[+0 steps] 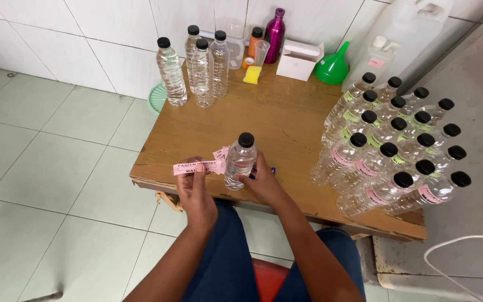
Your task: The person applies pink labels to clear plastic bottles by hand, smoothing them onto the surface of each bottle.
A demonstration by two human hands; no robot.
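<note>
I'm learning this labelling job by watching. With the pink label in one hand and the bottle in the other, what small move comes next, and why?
Probably press the pink label, held in the left hand, onto the bare side of the clear bottle that the right hand steadies upright. The labelled bottles at the right already wear such bands; this one has none.

My left hand [195, 193] pinches a pink label [197, 167]; my right hand [264, 182] grips a clear capped bottle [240, 161] just beside it, above the worktop [286, 123].
</note>
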